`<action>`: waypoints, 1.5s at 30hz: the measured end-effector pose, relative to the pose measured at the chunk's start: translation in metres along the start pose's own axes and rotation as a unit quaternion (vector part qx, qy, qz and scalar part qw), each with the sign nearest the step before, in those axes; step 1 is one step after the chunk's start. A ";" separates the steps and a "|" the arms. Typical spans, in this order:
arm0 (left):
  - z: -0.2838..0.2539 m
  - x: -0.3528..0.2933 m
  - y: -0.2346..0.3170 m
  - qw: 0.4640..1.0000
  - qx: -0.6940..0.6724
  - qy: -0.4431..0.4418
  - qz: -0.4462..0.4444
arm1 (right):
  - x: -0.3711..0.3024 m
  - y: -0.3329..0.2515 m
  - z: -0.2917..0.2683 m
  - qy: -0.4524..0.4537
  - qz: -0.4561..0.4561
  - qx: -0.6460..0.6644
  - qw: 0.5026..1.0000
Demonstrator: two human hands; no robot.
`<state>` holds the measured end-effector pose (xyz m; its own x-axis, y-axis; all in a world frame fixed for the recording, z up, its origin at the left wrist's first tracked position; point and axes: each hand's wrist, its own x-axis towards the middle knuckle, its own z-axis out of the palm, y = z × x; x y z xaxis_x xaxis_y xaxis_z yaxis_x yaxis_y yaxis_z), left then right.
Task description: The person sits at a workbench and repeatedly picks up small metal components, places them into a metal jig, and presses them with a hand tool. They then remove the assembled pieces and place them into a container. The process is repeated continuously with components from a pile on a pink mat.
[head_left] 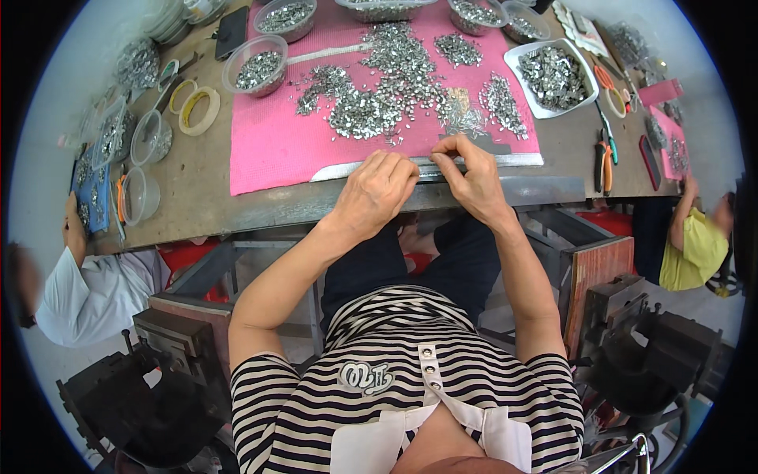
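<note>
My left hand [376, 191] is closed at the near edge of the pink mat [268, 162], its fingers curled together. Just to its right, the thumb and forefinger of my right hand [475, 183] are pinched. What either hand grips is too small or hidden to make out. A narrow grey metal strip [430, 171] lies between and under the fingertips. Beyond my hands, small shiny metal pieces [367, 114] are heaped on the mat. A looser scatter of thin silvery pieces [464, 122] lies close to my right fingertips, beside a dark flat plate [496, 148].
Clear tubs [257, 67] of metal pieces line the mat's far side; a white tray [553, 75] stands right. Tape rolls [199, 110] lie left, orange-handled pliers [604, 166] right. Co-workers sit at both sides, one in a white sleeve [99, 296], one in yellow [695, 253].
</note>
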<state>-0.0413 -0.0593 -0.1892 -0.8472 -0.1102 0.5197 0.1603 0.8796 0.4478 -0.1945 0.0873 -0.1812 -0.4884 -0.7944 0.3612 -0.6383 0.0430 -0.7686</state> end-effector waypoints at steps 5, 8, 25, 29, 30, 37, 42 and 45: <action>0.004 -0.003 -0.003 0.996 -0.070 0.010 -0.048 | -0.005 -0.001 0.003 0.018 0.005 0.011 1.000; 0.009 -0.012 -0.008 0.996 -0.071 0.049 -0.024 | -0.009 -0.001 0.005 0.015 0.013 0.025 0.999; 0.031 -0.033 -0.005 0.987 -0.058 0.129 -0.071 | -0.016 -0.004 0.025 0.029 -0.087 -0.061 0.994; 0.028 -0.029 -0.002 0.989 -0.044 0.132 -0.058 | -0.015 -0.007 0.023 0.026 -0.087 -0.065 0.994; 0.027 -0.028 -0.001 0.988 -0.056 0.130 -0.066 | -0.016 -0.005 0.023 0.027 -0.084 -0.059 0.994; 0.022 -0.019 0.008 0.986 -0.056 0.110 -0.111 | -0.016 -0.004 0.023 0.028 -0.075 -0.041 0.996; 0.020 -0.012 0.012 0.986 -0.040 0.100 -0.126 | -0.017 -0.004 0.022 0.029 -0.073 -0.039 0.996; 0.022 -0.011 0.012 0.987 -0.024 0.106 -0.118 | -0.017 -0.004 0.023 0.029 -0.072 -0.037 0.996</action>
<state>-0.0413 -0.0375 -0.2049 -0.7391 -0.4091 0.5351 -0.0013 0.7953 0.6062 -0.1703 0.0872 -0.1964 -0.4214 -0.7592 0.4961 -0.7449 -0.0223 -0.6669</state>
